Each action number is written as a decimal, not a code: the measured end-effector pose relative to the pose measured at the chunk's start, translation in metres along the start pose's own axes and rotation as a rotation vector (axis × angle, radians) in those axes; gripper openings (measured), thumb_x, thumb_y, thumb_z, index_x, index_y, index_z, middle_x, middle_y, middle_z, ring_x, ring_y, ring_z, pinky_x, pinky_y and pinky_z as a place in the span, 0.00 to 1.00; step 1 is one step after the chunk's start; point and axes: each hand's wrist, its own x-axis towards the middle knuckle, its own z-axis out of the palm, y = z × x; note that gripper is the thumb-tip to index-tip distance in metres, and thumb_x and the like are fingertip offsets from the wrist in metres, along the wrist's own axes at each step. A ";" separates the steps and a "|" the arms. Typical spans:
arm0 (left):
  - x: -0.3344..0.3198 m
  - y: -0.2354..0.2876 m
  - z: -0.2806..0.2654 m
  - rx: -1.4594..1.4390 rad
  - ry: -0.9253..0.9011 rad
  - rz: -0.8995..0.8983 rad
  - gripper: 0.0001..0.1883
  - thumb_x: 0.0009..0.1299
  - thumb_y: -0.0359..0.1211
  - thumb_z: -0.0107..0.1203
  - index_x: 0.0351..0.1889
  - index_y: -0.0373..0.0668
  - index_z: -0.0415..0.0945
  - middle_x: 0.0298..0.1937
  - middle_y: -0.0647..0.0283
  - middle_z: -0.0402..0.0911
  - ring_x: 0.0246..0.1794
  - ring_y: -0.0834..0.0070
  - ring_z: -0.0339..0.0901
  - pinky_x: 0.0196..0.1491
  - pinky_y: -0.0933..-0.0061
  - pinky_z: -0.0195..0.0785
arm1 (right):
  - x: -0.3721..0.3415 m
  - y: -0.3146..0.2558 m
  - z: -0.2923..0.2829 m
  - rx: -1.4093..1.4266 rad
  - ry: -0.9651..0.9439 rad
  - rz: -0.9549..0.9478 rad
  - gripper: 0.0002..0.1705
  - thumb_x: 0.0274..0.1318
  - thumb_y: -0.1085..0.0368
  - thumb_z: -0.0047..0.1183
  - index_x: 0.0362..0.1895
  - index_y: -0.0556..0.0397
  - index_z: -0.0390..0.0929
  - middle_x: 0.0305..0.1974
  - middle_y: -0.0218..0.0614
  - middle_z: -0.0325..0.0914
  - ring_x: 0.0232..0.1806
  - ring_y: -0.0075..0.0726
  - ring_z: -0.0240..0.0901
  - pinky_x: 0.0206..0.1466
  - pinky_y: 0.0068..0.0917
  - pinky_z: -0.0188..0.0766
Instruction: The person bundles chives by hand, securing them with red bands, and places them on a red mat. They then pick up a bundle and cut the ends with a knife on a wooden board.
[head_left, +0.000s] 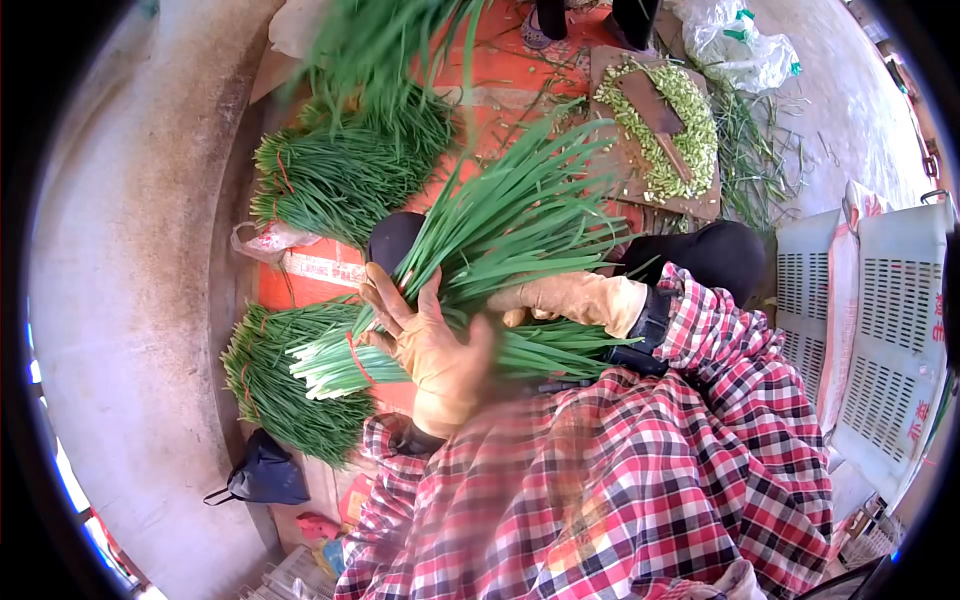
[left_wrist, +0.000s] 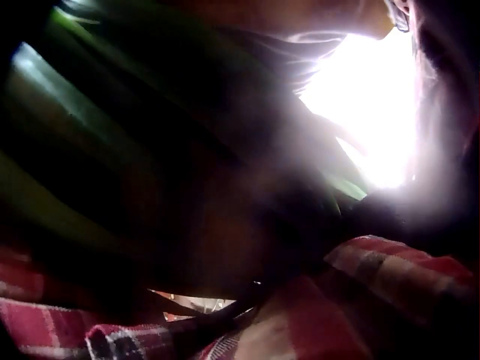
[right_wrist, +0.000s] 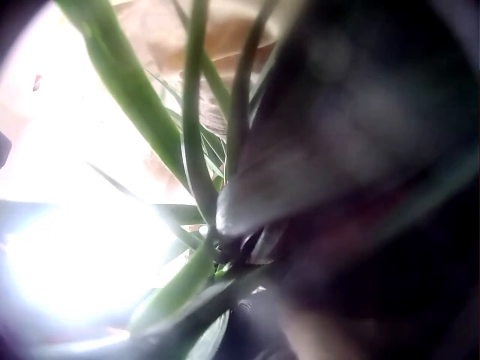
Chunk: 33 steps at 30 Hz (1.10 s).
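In the head view, my gloved left hand (head_left: 435,365) has its fingers spread at the lower ends of a loose bunch of long green leaves (head_left: 520,220); its palm side is blurred. My gloved right hand (head_left: 570,300) lies under those leaves with fingers curled, gripping part of the bunch; the leaves partly hide it. Below both hands lies a bundle with white ends (head_left: 325,370), tied by a red band (head_left: 358,358). The left wrist view is dark and blurred. Green leaves (right_wrist: 131,90) cross the right wrist view.
Tied green bundles lie on the left (head_left: 335,175) and lower left (head_left: 285,370). A board (head_left: 615,75) with chopped pale green pieces is at the upper right, beside grated crates (head_left: 895,290). Blurred leaves (head_left: 385,45) hang at the top. A dark bag (head_left: 265,470) sits lower left.
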 end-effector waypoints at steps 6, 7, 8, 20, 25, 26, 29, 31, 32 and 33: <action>-0.002 -0.002 0.002 -0.024 0.034 0.040 0.39 0.48 0.39 0.65 0.63 0.57 0.67 0.77 0.53 0.33 0.76 0.47 0.30 0.65 0.31 0.30 | 0.004 0.022 -0.003 -0.061 -0.154 -0.454 0.14 0.53 0.54 0.55 0.35 0.50 0.81 0.30 0.27 0.77 0.32 0.25 0.66 0.36 0.25 0.63; -0.002 -0.003 0.003 -0.026 0.034 0.041 0.39 0.48 0.39 0.65 0.63 0.57 0.67 0.77 0.53 0.33 0.76 0.47 0.30 0.65 0.31 0.30 | -0.001 0.019 -0.002 -0.017 -0.114 -0.497 0.15 0.54 0.54 0.55 0.36 0.52 0.80 0.31 0.28 0.77 0.33 0.26 0.67 0.38 0.27 0.64; -0.002 -0.003 0.003 -0.028 0.039 0.041 0.39 0.48 0.39 0.65 0.63 0.57 0.68 0.77 0.53 0.33 0.76 0.47 0.31 0.65 0.31 0.30 | 0.000 0.010 0.000 -0.110 -0.102 -0.297 0.17 0.54 0.55 0.54 0.40 0.54 0.79 0.34 0.32 0.78 0.35 0.27 0.68 0.42 0.28 0.66; -0.002 -0.010 0.009 -0.020 0.106 0.048 0.38 0.49 0.39 0.63 0.63 0.60 0.67 0.77 0.52 0.36 0.76 0.48 0.32 0.66 0.35 0.29 | 0.042 0.024 0.013 -0.702 -0.007 -0.507 0.18 0.50 0.65 0.50 0.48 0.47 0.77 0.48 0.43 0.77 0.50 0.52 0.74 0.50 0.38 0.71; -0.003 -0.011 0.009 -0.027 0.106 0.017 0.37 0.52 0.42 0.61 0.64 0.61 0.66 0.77 0.52 0.37 0.76 0.47 0.32 0.67 0.34 0.26 | 0.035 -0.004 0.019 -0.907 -0.058 -0.520 0.19 0.54 0.60 0.46 0.49 0.52 0.75 0.47 0.46 0.77 0.49 0.50 0.73 0.50 0.36 0.69; -0.003 -0.011 0.009 -0.022 0.120 0.022 0.37 0.52 0.42 0.61 0.64 0.61 0.66 0.77 0.52 0.37 0.76 0.47 0.32 0.67 0.34 0.26 | 0.028 -0.012 0.019 -0.765 -0.103 -0.350 0.20 0.57 0.58 0.42 0.49 0.55 0.74 0.47 0.48 0.76 0.48 0.50 0.73 0.51 0.36 0.68; -0.005 -0.009 0.007 -0.014 0.127 0.024 0.36 0.53 0.44 0.60 0.64 0.61 0.66 0.77 0.52 0.37 0.76 0.47 0.31 0.67 0.34 0.26 | 0.045 -0.002 0.018 -0.656 -0.084 -0.409 0.21 0.55 0.55 0.47 0.49 0.52 0.76 0.46 0.43 0.78 0.48 0.47 0.73 0.51 0.35 0.68; -0.005 -0.007 0.005 -0.010 0.088 -0.004 0.34 0.52 0.44 0.61 0.61 0.54 0.69 0.77 0.50 0.34 0.76 0.46 0.28 0.68 0.34 0.25 | 0.034 -0.015 0.018 -0.603 -0.100 -0.281 0.21 0.55 0.54 0.47 0.49 0.52 0.76 0.47 0.42 0.78 0.47 0.45 0.73 0.51 0.34 0.67; -0.005 -0.007 0.006 -0.009 0.088 -0.004 0.34 0.52 0.44 0.61 0.61 0.54 0.69 0.77 0.50 0.34 0.76 0.46 0.28 0.68 0.34 0.25 | 0.020 -0.031 0.019 -0.602 -0.075 -0.258 0.21 0.55 0.54 0.47 0.49 0.52 0.76 0.47 0.42 0.78 0.47 0.44 0.73 0.52 0.33 0.66; -0.005 -0.008 0.007 -0.017 0.110 -0.001 0.35 0.53 0.44 0.60 0.63 0.57 0.67 0.77 0.51 0.36 0.76 0.46 0.29 0.67 0.33 0.26 | 0.013 -0.036 0.018 -0.598 -0.050 -0.234 0.21 0.55 0.55 0.47 0.48 0.53 0.76 0.47 0.41 0.78 0.48 0.43 0.73 0.52 0.33 0.66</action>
